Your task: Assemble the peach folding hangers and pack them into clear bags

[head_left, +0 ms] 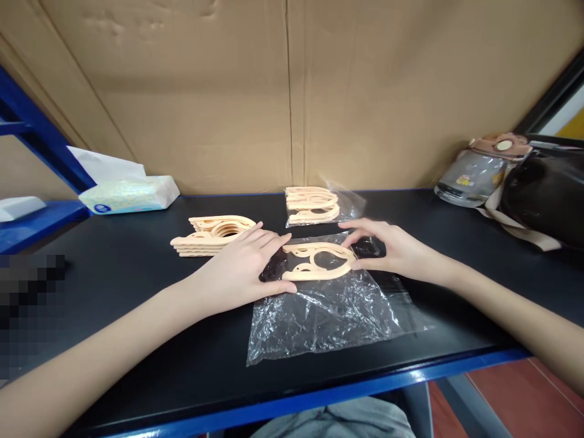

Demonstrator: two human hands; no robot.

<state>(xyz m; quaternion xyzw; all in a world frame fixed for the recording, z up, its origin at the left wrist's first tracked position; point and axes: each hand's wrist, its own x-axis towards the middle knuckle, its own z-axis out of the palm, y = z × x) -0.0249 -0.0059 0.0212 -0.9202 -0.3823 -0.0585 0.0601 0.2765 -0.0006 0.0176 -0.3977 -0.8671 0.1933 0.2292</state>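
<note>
A cream plastic folding hanger, folded up, lies on a clear plastic bag on the black table. I cannot tell whether it is one hanger or a thin stack. My left hand grips its left end between thumb and fingers. Around the rounded right end, my right hand has its thumb and fingers curled against the edge. Partly behind my left hand sits a stack of similar folded hangers. Farther back, more folded hangers lie in another clear bag.
A tissue pack stands at the back left. At the back right are a clear bottle with a brown lid and a dark bag with a beige strap. Cardboard walls off the back; a blue rim edges the table's front.
</note>
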